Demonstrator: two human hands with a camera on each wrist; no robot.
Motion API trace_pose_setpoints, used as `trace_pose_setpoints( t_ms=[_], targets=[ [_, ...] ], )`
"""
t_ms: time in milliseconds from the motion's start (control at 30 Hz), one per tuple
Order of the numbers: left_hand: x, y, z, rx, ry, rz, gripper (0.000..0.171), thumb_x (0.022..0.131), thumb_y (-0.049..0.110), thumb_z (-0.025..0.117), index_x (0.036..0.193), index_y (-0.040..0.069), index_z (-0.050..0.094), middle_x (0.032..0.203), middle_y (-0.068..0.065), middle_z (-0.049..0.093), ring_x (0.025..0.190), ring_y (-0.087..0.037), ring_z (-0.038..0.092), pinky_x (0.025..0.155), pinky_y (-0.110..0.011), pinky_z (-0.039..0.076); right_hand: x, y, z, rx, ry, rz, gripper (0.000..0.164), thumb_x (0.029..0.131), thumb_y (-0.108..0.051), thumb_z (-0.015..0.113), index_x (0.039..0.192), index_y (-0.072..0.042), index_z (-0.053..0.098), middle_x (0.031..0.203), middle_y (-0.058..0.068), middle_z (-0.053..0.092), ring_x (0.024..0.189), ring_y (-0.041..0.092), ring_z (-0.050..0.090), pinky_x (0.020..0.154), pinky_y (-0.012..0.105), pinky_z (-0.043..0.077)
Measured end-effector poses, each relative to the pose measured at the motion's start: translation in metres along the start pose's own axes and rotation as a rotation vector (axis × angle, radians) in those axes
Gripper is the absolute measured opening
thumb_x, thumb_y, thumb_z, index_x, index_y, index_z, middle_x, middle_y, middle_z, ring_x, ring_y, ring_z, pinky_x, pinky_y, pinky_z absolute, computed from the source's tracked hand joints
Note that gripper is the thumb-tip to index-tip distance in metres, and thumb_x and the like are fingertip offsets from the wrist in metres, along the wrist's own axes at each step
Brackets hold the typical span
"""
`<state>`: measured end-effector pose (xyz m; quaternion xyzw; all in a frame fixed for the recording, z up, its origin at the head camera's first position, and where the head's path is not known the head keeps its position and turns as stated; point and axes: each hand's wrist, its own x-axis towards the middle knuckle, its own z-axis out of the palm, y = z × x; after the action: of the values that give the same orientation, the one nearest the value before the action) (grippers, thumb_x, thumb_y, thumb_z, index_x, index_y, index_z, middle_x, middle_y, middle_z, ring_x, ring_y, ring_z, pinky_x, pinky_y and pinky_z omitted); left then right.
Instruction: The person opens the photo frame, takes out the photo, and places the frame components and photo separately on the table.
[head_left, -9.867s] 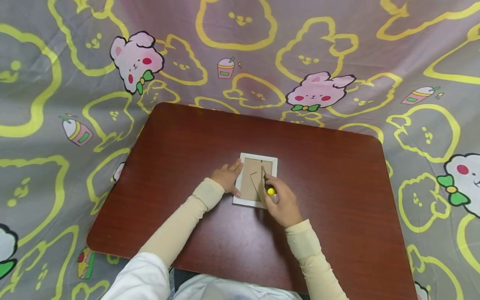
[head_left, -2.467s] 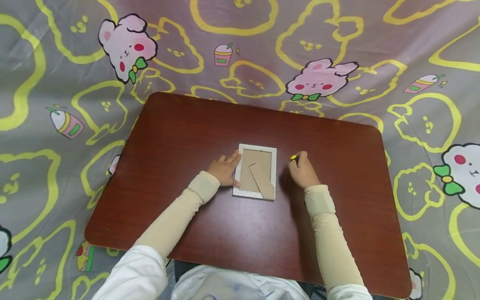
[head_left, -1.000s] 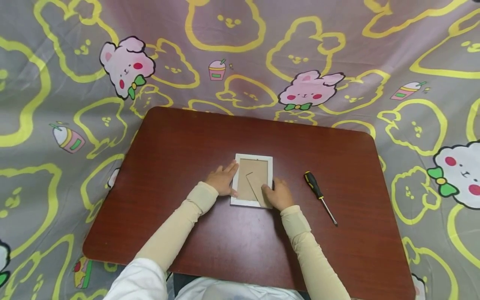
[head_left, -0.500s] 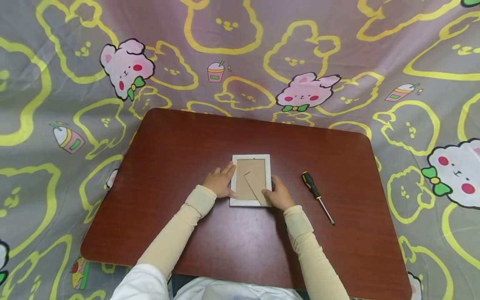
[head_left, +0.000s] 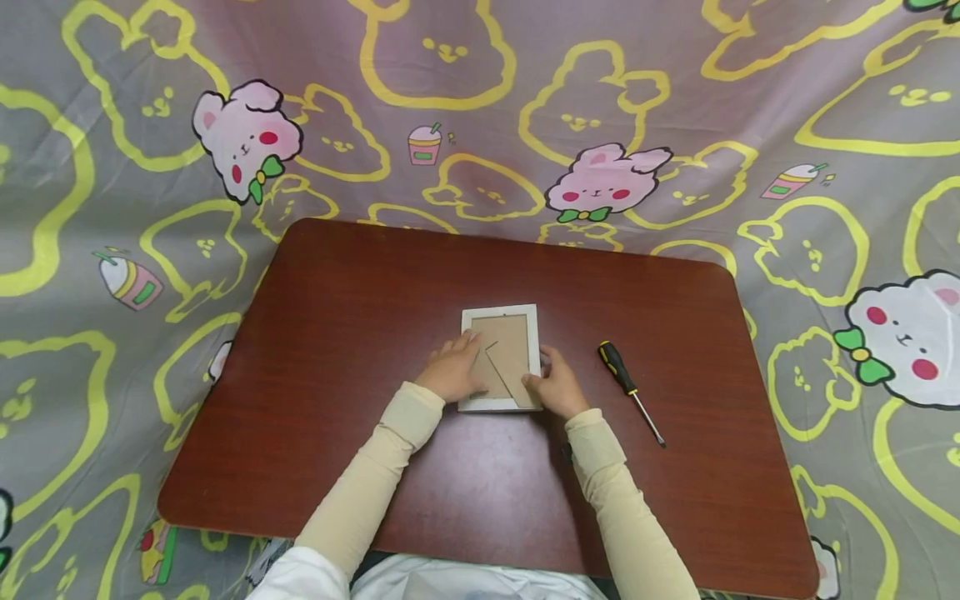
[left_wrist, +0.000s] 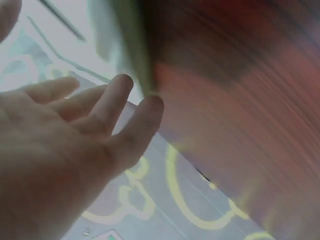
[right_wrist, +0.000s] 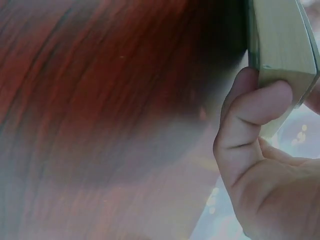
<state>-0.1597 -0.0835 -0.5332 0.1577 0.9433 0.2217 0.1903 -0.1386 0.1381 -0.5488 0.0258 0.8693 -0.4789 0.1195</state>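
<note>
A white picture frame [head_left: 533, 337] lies face down on the table, its tan backing board [head_left: 510, 332] and slanting stand flap showing. My right hand [head_left: 558, 385] grips its right edge, thumb on the back. In the right wrist view, curled fingers [right_wrist: 255, 112] meet the pale side of the frame [right_wrist: 285, 40], which looks lifted off the table there. Over the left part of the backing lies my left hand [head_left: 452, 372], covering the left rim. Its fingers [left_wrist: 112, 102] are spread and loosely straight beside the frame in the left wrist view.
To the right lies a black and yellow screwdriver [head_left: 617, 367], its shaft pointing toward the near right. The reddish-brown table [head_left: 360, 300] has rounded corners. A grey curtain [head_left: 480, 75] with cartoon prints hangs around its back and sides.
Earlier the right hand held the screwdriver at the frame's back, then laid it down on the right. It now grips the frame. The left hand has slid from the left rim onto the backing.
</note>
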Motion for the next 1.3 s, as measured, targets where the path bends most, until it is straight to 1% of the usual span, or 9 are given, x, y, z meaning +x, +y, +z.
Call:
trace_pose_setpoints(
  t_ms=[200, 367, 567, 800, 867, 967, 1100, 1200, 1300],
  targets=[
    [-0.006, 0.040, 0.001, -0.090, -0.020, 0.077, 0.102, 0.089, 0.049, 0.073, 0.162, 0.005, 0.017, 0.165, -0.019, 0.018, 0.148, -0.040, 0.022, 0.115, -0.059, 0.024, 0.000, -0.008, -0.001, 0.056, -0.008, 0.043, 0.074, 0.086, -0.009, 0.069, 0.150, 0.007, 0.036, 0.086, 0.011, 0.056, 0.059, 0.018, 0.053, 0.053, 0.029, 0.048],
    [-0.007, 0.062, 0.009, -0.082, -0.014, 0.068, 0.119, 0.083, 0.060, 0.075, 0.161, 0.001, 0.006, 0.166, -0.023, 0.009, 0.151, -0.038, 0.013, 0.115, -0.060, 0.024, -0.002, -0.019, -0.002, 0.018, -0.016, 0.049, 0.075, 0.085, -0.013, 0.070, 0.149, 0.007, 0.038, 0.090, 0.011, 0.059, 0.070, 0.020, 0.056, 0.061, 0.032, 0.049],
    [-0.008, 0.072, 0.019, -0.102, 0.035, 0.028, 0.125, 0.081, 0.061, 0.076, 0.161, 0.002, 0.002, 0.164, -0.028, 0.004, 0.151, -0.041, 0.006, 0.114, -0.060, 0.025, -0.001, -0.026, -0.001, -0.020, -0.004, 0.004, 0.066, 0.085, -0.011, 0.066, 0.144, 0.010, 0.045, 0.089, 0.011, 0.059, 0.078, 0.023, 0.055, 0.071, 0.036, 0.047],
    [-0.015, 0.075, 0.019, -0.141, 0.082, 0.039, 0.113, 0.085, 0.035, 0.077, 0.163, 0.008, -0.001, 0.161, -0.035, 0.004, 0.149, -0.047, 0.006, 0.116, -0.059, 0.022, -0.004, -0.036, 0.000, 0.058, 0.013, -0.003, 0.060, 0.087, -0.006, 0.060, 0.144, 0.009, 0.046, 0.084, 0.010, 0.059, 0.070, 0.019, 0.053, 0.061, 0.030, 0.044],
    [-0.017, 0.075, 0.018, -0.146, 0.090, 0.043, 0.112, 0.084, 0.029, 0.076, 0.163, 0.011, -0.001, 0.161, -0.036, 0.004, 0.149, -0.048, 0.004, 0.116, -0.060, 0.020, -0.006, -0.040, 0.000, 0.087, 0.015, 0.011, 0.058, 0.089, -0.007, 0.057, 0.145, 0.005, 0.047, 0.089, 0.014, 0.061, 0.074, 0.023, 0.055, 0.065, 0.033, 0.046],
    [-0.019, 0.076, 0.017, -0.137, 0.090, 0.043, 0.108, 0.084, 0.022, 0.074, 0.164, 0.016, 0.002, 0.160, -0.037, 0.002, 0.148, -0.050, 0.002, 0.115, -0.062, 0.020, -0.009, -0.046, 0.000, 0.131, 0.016, 0.038, 0.056, 0.092, -0.012, 0.052, 0.146, 0.000, 0.049, 0.108, 0.020, 0.063, 0.095, 0.030, 0.057, 0.080, 0.042, 0.048],
    [-0.020, 0.078, 0.014, -0.105, 0.082, 0.033, 0.101, 0.084, 0.018, 0.069, 0.165, 0.020, 0.008, 0.160, -0.037, 0.001, 0.147, -0.052, 0.002, 0.114, -0.064, 0.020, -0.012, -0.053, 0.000, 0.203, 0.013, 0.053, 0.055, 0.093, -0.012, 0.048, 0.147, -0.002, 0.048, 0.138, 0.026, 0.053, 0.127, 0.038, 0.046, 0.104, 0.054, 0.038],
    [-0.021, 0.080, 0.011, -0.096, 0.092, 0.026, 0.099, 0.083, 0.015, 0.067, 0.164, 0.018, 0.010, 0.160, -0.037, 0.000, 0.147, -0.054, 0.003, 0.114, -0.065, 0.021, -0.013, -0.056, -0.001, 0.259, 0.006, 0.040, 0.055, 0.093, -0.009, 0.046, 0.147, 0.001, 0.048, 0.147, 0.026, 0.046, 0.137, 0.040, 0.037, 0.112, 0.056, 0.030],
    [-0.021, 0.082, 0.010, -0.101, 0.110, 0.016, 0.100, 0.082, 0.013, 0.067, 0.164, 0.015, 0.010, 0.160, -0.037, -0.001, 0.146, -0.056, 0.004, 0.113, -0.066, 0.022, -0.013, -0.058, -0.001, 0.296, 0.000, 0.028, 0.054, 0.093, -0.007, 0.046, 0.146, 0.001, 0.049, 0.149, 0.025, 0.045, 0.137, 0.038, 0.036, 0.112, 0.055, 0.029]
  ],
)
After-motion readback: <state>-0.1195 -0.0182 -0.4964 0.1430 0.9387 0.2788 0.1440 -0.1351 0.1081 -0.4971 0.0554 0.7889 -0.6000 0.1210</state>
